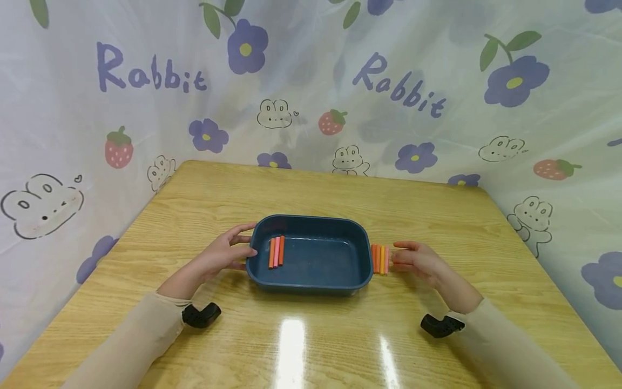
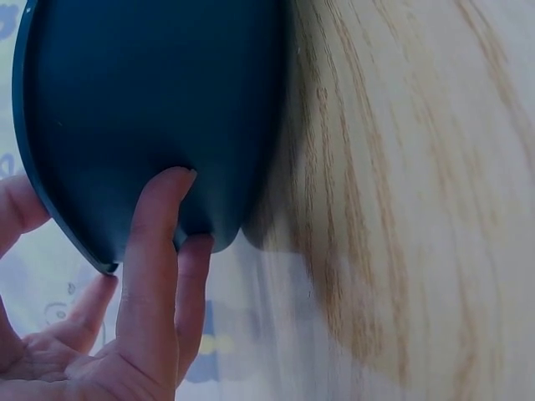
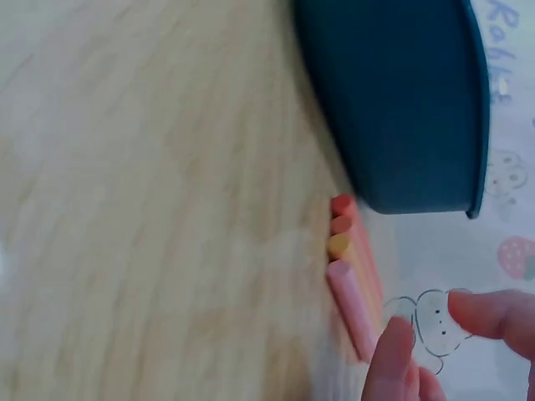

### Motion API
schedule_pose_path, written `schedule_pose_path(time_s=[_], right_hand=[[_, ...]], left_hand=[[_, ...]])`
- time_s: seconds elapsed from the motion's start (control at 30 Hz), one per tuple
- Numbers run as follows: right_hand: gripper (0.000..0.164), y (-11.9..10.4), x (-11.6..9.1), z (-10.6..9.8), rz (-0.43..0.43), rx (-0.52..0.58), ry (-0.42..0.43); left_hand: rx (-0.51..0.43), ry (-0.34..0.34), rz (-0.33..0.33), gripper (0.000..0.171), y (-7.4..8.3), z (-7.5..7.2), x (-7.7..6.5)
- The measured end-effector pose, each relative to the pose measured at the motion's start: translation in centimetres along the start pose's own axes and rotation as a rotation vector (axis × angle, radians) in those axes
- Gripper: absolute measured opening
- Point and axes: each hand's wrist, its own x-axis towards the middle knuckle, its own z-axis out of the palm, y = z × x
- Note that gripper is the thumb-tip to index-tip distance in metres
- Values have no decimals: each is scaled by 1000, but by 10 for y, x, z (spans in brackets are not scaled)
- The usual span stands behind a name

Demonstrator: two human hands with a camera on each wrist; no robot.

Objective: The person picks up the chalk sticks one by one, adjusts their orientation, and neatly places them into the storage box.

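Observation:
A dark blue rectangular tub (image 1: 311,286) stands on the wooden table. My left hand (image 1: 227,249) grips its left end, the thumb at the rim and the other fingers along the outer wall (image 2: 159,92). Inside, toward the left, three chalk sticks (image 1: 276,252) in orange, pink and red lie side by side. Several more chalk sticks (image 1: 379,259) in red, orange, yellow and pink form a row against the tub's right end. Beside the outermost pink stick (image 3: 354,309) is my right hand (image 1: 419,259), with thumb and fingers spread apart and nothing between them.
The wooden table (image 1: 233,200) reaches back to a white curtain (image 1: 311,65) printed with rabbits, flowers and strawberries. A black device (image 1: 201,315) sits at the left wrist and another black device (image 1: 441,326) at the right.

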Motion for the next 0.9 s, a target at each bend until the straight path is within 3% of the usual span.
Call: schedule_pose_path(time_s=[0.17,0.57,0.9], right_hand=[[56,2,3,5,-9,-122,71],[60,3,18,12,63,-247,119],[54,-1,26,17,131,-437,172]], left_hand=[[2,3,4,72,-1,-1,0],[5,0,6,69,1,1,-1],[0,2,4,69,-1,0,0]])
